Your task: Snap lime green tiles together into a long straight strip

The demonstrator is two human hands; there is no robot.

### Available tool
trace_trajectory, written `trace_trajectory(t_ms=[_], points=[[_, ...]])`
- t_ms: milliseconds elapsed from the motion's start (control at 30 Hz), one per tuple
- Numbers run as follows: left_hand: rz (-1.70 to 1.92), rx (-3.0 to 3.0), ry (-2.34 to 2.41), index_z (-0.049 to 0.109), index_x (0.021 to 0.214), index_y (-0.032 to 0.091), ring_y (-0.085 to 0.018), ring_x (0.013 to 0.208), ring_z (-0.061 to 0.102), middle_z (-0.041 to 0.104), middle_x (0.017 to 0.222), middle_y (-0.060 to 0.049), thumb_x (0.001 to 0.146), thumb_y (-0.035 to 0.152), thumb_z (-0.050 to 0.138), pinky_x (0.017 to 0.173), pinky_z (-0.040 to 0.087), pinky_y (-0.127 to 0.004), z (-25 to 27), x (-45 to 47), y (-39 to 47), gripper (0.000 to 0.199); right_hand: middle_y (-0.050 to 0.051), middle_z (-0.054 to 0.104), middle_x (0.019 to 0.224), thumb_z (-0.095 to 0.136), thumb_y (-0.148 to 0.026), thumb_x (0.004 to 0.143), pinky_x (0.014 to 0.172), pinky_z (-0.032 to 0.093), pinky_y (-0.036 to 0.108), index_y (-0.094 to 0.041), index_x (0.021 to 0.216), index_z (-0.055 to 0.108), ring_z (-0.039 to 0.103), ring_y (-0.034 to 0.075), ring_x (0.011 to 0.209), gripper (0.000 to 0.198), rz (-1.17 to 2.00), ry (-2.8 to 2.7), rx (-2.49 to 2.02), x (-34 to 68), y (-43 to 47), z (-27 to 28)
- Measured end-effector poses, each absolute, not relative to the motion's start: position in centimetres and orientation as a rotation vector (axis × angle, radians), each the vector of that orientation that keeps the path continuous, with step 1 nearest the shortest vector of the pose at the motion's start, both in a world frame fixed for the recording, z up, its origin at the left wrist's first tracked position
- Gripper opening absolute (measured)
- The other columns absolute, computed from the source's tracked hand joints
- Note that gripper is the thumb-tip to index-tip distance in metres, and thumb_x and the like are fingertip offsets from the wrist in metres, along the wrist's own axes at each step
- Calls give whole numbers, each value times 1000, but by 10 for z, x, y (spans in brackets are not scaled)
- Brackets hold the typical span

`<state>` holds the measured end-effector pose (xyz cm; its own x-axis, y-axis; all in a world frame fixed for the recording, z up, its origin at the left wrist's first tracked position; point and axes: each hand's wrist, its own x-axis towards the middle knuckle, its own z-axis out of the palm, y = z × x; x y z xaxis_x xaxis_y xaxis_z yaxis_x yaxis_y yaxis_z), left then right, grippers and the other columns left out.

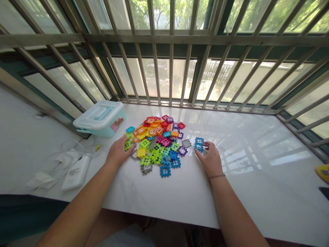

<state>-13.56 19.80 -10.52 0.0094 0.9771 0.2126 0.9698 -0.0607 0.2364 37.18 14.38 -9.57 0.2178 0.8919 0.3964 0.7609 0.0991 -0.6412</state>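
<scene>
A heap of interlocking plastic building tiles (pixel 155 156) in green, red, orange, yellow, grey, purple and blue lies on the white table; many have window frames in them. At the heap's left edge, my left hand (pixel 119 151) rests with thumb and fingers apart, against green tiles (pixel 128 145). To the right of the heap, my right hand (pixel 211 159) has its thumb and fingers around the lower of two blue window tiles (pixel 198 146). The other blue tile (pixel 199 140) lies directly beyond it, edge to edge. A loose grey tile (pixel 186 143) sits between the heap and that pair.
A lidded pale-turquoise box (pixel 101 118) stands at the back left. Near the left wall lie a white power bank (pixel 76 173) and white cables (pixel 60 157). Metal window bars (pixel 171 75) close off the far side. Something yellow (pixel 323 172) is at the right edge.
</scene>
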Motion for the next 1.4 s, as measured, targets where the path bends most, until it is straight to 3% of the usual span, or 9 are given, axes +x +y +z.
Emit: trace_trajectory(t_ms=[267, 500, 1000, 1400], points=[[543, 2244, 2129, 65, 142, 19, -35, 148, 57, 57, 164, -17, 102, 66, 53, 127, 42, -46, -106, -135, 198, 62, 14, 74, 122, 78, -73, 83, 92, 58, 48, -23, 132, 55, 69, 29, 101, 73, 237, -1469, -1676, 393, 179, -101], [578, 2254, 2122, 66, 143, 19, -38, 146, 59, 58, 164, -17, 101, 64, 57, 125, 46, -52, -110, -138, 200, 62, 13, 75, 121, 77, -67, 84, 98, 56, 51, -25, 133, 55, 67, 33, 108, 68, 194, -1548, -1666, 395, 195, -108], [548, 2246, 2141, 65, 141, 20, -35, 148, 57, 57, 164, -16, 103, 65, 55, 127, 44, -49, -109, -137, 199, 60, 13, 74, 122, 76, -58, 86, 103, 54, 50, -25, 135, 55, 66, 34, 113, 63, 105, -1604, -1716, 399, 195, -115], [576, 2247, 2130, 66, 142, 19, -36, 148, 58, 58, 163, -17, 102, 64, 55, 126, 45, -51, -107, -135, 198, 60, 13, 74, 125, 75, -56, 86, 99, 56, 50, -24, 137, 55, 68, 33, 110, 63, 135, -1622, -1710, 399, 196, -115]])
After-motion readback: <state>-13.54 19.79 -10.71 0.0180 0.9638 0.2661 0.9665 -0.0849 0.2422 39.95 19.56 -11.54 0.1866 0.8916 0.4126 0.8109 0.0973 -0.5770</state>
